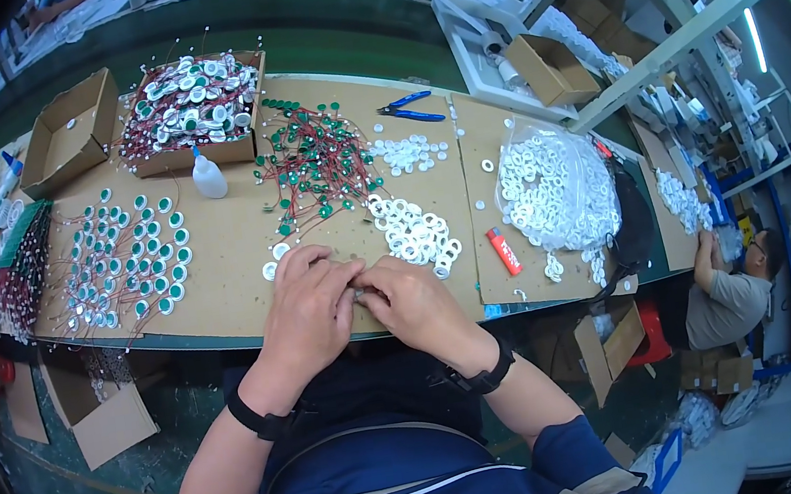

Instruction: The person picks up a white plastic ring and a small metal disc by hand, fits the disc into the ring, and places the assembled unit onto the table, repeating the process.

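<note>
My left hand (305,304) and my right hand (415,302) meet at the table's near edge, fingers pinched together. Something small sits between the fingertips, mostly hidden. A heap of white plastic rings (412,235) lies just beyond my right hand. Past my left hand is a tangle of small green discs with red wires (316,162). Two loose white rings lie beside my left knuckles. Small white pieces (410,154) are spread beyond the ring heap. To the left, white rings fitted with green discs (153,247) lie in rough rows.
A white squeeze bottle (208,176) stands before a full cardboard box (191,99); another box (69,132) is beside it. Blue-handled cutters (412,108) lie at the back. Rightward are a red lighter (504,251) and a plastic bag of white rings (557,186). A person (736,287) works far right.
</note>
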Demonstrator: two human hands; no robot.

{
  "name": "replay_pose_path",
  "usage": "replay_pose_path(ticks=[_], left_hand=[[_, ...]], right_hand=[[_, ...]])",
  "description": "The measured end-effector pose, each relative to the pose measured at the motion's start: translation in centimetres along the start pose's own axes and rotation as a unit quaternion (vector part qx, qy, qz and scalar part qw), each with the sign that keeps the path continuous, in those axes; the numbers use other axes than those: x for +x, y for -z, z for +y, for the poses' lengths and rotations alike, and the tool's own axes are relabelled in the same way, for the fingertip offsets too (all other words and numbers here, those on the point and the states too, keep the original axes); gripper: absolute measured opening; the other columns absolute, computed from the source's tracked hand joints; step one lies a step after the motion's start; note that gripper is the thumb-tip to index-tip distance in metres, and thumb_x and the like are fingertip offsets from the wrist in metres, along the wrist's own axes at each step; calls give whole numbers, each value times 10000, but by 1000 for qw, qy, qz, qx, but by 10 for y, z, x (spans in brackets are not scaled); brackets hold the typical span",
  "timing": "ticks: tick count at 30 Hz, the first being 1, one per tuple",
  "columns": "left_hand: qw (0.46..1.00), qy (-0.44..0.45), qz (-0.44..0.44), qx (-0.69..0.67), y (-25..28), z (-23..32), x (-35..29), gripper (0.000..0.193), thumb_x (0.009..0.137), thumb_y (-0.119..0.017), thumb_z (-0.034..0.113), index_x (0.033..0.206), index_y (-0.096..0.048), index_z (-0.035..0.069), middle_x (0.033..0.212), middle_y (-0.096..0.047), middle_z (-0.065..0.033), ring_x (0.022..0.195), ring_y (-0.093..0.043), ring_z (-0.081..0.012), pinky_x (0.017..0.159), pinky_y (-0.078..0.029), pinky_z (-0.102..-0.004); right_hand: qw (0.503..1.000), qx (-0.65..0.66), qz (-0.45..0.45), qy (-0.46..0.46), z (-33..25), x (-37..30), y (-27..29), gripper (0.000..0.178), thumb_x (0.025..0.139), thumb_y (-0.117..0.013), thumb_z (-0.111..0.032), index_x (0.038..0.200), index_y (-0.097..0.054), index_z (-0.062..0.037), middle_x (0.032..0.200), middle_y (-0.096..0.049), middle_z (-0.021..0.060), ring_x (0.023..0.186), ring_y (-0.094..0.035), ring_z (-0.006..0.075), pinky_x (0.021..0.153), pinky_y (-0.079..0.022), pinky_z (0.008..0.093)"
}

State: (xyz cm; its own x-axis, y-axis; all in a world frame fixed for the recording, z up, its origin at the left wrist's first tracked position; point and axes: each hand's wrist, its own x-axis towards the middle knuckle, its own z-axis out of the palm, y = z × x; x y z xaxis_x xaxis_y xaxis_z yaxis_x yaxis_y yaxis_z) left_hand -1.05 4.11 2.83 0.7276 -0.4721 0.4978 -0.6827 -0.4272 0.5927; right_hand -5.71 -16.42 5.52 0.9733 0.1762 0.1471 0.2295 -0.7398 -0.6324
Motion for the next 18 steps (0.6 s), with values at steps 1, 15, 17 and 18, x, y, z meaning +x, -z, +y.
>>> replay_pose_path(ticks=[1,15,17,18], left_hand=[[1000,0,-1,0,0,1,0,401,918,-836,7,1316,-840,55,1139,-776,-133,1291,-677,-391,1211,-507,-547],[1000,3,-2,-4,0,1,0,397,893,-841,-19,1284,-850,52,1110,-767,-130,1248,-684,-375,1190,-518,-542],[1000,2,-2,-4,0,1,0,398,892,-840,-22,1283,-850,52,1108,-766,-130,1250,-684,-376,1191,-519,-542],[1000,2,-3,-5,0,1,0,399,891,-838,-25,1282,-850,51,1107,-765,-130,1253,-685,-376,1192,-519,-542]], right_hand=[[1000,5,7,-2,0,-1,-1,149,1035,-803,-97,1166,-845,-41,1092,-791,190,987,-792,450,875,-638,550],[1000,-15,12,-10,-4,-2,-1,103,1017,-821,-95,1094,-866,-43,1029,-793,174,960,-794,422,846,-634,524],[1000,-9,17,-7,-2,-3,-2,104,1018,-822,-97,1094,-868,-43,1024,-792,172,961,-793,421,848,-633,526],[1000,-3,23,-5,-1,-5,-3,104,1019,-823,-99,1093,-870,-42,1020,-791,170,961,-792,421,849,-632,528]])
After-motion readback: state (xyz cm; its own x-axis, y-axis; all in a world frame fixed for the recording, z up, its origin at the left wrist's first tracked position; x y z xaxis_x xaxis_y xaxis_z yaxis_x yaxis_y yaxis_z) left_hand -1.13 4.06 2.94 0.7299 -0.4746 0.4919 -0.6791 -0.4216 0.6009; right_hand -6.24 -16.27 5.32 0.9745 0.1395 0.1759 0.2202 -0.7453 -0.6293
